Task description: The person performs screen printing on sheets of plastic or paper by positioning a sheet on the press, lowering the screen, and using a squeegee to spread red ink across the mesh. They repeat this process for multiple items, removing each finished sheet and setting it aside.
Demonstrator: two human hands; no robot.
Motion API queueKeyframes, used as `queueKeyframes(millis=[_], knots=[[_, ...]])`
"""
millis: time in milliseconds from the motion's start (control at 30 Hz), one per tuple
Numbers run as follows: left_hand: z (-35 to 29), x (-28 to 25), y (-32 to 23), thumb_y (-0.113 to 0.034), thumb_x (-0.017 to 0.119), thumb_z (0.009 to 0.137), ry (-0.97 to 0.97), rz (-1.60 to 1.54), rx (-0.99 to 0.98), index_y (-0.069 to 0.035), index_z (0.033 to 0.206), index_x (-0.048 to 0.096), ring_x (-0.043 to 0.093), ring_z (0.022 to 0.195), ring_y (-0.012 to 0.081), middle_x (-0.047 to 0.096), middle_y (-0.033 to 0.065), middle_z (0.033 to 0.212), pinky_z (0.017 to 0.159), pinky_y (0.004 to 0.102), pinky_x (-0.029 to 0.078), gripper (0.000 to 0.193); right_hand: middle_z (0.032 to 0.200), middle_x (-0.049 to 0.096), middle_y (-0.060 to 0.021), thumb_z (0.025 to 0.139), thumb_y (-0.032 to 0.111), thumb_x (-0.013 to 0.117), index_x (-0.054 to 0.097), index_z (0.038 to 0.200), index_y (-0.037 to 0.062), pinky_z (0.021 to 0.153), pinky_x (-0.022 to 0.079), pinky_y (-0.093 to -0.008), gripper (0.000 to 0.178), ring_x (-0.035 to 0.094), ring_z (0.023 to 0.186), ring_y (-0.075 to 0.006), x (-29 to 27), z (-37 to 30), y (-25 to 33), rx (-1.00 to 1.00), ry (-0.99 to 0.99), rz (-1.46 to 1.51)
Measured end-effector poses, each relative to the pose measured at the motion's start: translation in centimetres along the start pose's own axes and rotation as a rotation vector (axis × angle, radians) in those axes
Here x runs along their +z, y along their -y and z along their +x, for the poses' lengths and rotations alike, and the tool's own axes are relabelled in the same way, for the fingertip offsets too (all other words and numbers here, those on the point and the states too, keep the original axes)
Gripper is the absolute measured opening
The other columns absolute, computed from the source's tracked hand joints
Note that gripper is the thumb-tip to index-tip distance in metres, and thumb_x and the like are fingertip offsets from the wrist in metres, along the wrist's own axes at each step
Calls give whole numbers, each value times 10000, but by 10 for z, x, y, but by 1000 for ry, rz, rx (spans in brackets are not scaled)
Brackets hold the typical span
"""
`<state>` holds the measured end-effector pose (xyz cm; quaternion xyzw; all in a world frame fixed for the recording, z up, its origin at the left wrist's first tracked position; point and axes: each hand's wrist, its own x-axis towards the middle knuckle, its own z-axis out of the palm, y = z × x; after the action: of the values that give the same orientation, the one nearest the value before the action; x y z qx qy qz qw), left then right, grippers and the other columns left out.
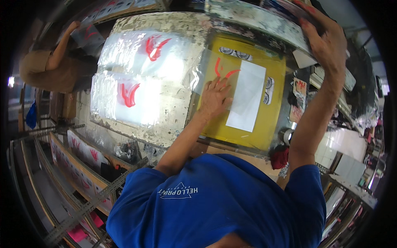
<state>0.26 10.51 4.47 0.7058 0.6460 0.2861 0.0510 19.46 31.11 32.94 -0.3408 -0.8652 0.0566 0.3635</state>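
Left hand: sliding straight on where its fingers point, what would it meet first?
The left hand would probably meet the red strokes just ahead, then perhaps the black-and-white patterned strip; depth is unclear.

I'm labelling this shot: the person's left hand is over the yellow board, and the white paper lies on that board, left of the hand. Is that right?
Not quite: the white paper lies to the right of the left hand, not to its left, as the head view shows. The hand is over the yellow board, and the paper lies on it.
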Motion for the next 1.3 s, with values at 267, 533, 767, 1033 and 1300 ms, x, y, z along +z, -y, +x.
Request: queueKeyframes(millis=[267,533,767,1033,1300], knots=[[7,49,7,-357,766,810,115,2,-26,-176,1305,620,385,1336,334,448,104,1450,1027,528,302,548,968,734,-213,750,120,673,737,1062,6,815,542,-351,338,721,855,-295,-2,3,34,11,-77,-72],[13,55,1,-368,744,831,129,-21,-39,-174,1330,598,366,1338,343,444,106,1464,1039,536,269,555,945,734,-216,757,179,680,749,1076,26,831,530,-377,361,704,849,-317,1,5,22,40,-61,-61],[16,61,-3,-379,733,848,116,1,-23,-151,1340,595,341,1361,342,446,116,1472,1055,549,249,559,951,739,-210,751,182,673,751,1068,21,857,522,-386,364,704,866,-320,-1,5,24,61,-42,-61],[17,60,-4,-360,733,853,126,8,-39,-146,1355,594,334,1367,339,432,123,1489,1044,583,240,564,940,738,-217,739,193,667,753,1051,10,841,527,-375,372,708,856,-313,-2,3,32,10,-61,-106],[15,61,-4,-351,724,863,134,32,-37,-142,1375,574,325,1376,339,424,124,1499,1039,587,241,573,879,734,-203,745,179,669,749,1045,-7,720,532,-346,362,690,743,-246,-7,-3,53,78,-30,-97]])
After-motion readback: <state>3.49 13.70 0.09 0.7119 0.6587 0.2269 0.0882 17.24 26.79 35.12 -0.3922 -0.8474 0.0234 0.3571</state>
